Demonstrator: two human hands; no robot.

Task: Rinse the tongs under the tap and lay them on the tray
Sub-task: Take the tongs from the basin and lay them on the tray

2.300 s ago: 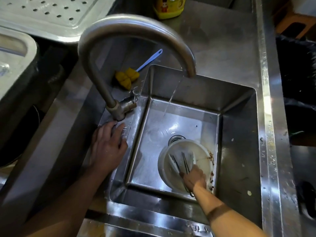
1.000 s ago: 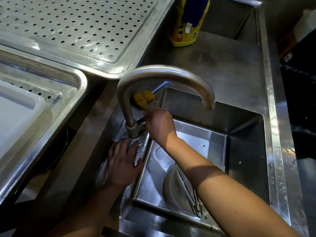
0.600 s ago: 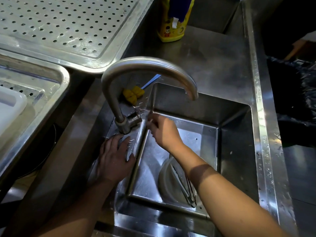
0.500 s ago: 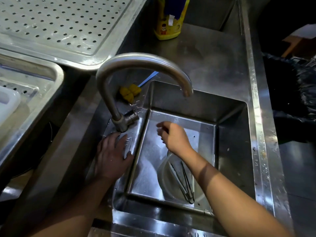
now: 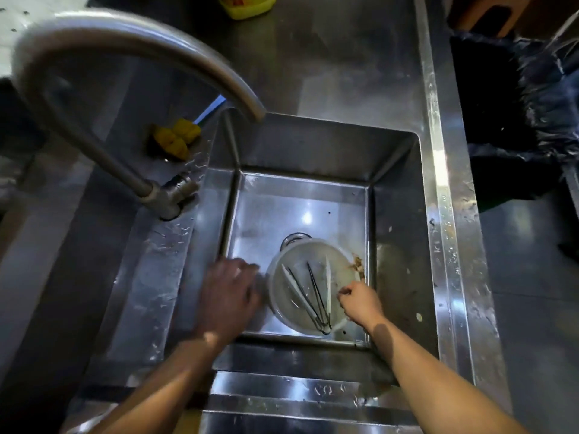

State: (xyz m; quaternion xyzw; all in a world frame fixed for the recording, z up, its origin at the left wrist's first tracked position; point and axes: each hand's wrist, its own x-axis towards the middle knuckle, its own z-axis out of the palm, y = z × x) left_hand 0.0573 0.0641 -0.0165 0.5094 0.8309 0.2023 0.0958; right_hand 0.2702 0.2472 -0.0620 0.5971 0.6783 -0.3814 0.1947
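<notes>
Head view, progress: judged early; the tongs [image 5: 308, 296] lie ungrasped in the white bowl [image 5: 275, 286] on the sink [image 5: 398, 245] floor, no water leaves the tap [image 5: 131, 42], and no tray is in view, so pick-up, rinse and laying down all seem left to do.
Head view, left hand [image 5: 227, 292]: blurred, palm down over the sink floor just left of the bowl; fingers spread and holding nothing.
Head view, right hand [image 5: 360, 302]: at the bowl's right rim, fingers loosely curled, empty as far as can be seen, near the tongs but not on them.
Head view, tongs: thin, long, V-shaped metal pieces, some dark and some pale, joined ends toward the person; how many pairs I cannot tell.
Head view, bowl: round, pale, smooth, probably plastic, partly over the drain.
Head view, sink and desk [image 5: 329, 57]: brushed steel, wet and glossy, with brown scraps beside the bowl.
Head view, tap: matte grey, gooseneck curve.
Head view, brush [image 5: 177, 137]: yellow spongy head, blue handle, lying on the desk.
</notes>
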